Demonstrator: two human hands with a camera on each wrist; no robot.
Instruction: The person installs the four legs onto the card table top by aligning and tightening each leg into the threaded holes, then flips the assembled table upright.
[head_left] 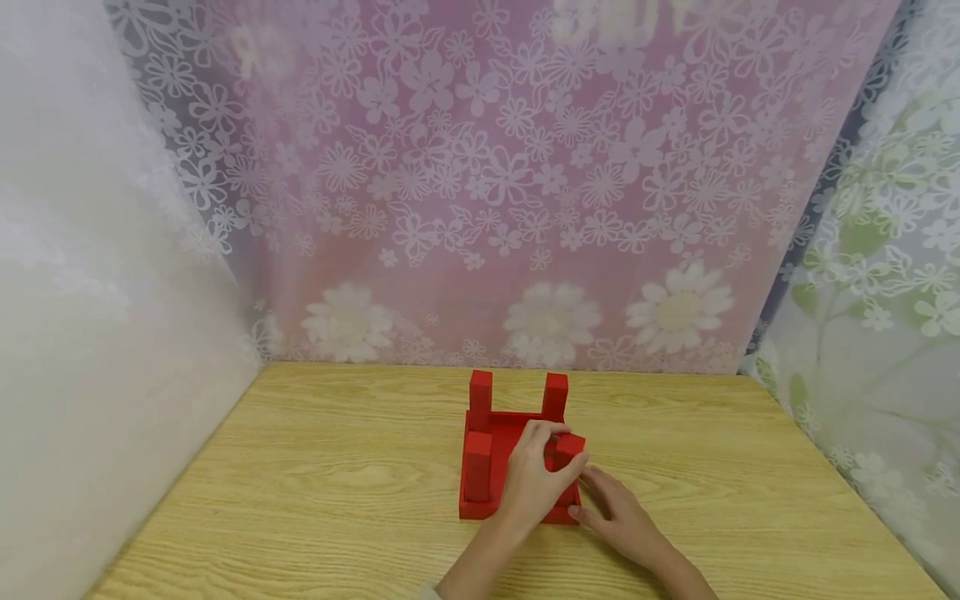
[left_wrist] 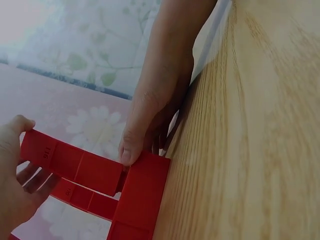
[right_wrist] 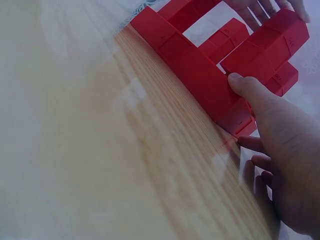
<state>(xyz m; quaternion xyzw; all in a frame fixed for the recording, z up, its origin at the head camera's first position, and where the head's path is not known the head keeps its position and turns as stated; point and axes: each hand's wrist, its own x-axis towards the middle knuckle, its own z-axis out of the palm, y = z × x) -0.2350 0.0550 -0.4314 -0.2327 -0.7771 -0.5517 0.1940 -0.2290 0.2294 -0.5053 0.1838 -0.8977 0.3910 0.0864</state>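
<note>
A red, square, shallow base lies on the table, with an upright red block standing at each corner. My left hand grips the upper part of the near right block, thumb on one side and fingers on the other. Printed marks show on this block in the left wrist view, and a narrow dark gap shows at its lower end. At that same corner, my right hand holds the base from outside, its thumb on the rim and the other fingers lower by the side.
The other uprights are a far left block, a far right block and a near left block. Under everything is a wood-grain tabletop. A pink flowered curtain hangs behind, with pale sheets on both sides.
</note>
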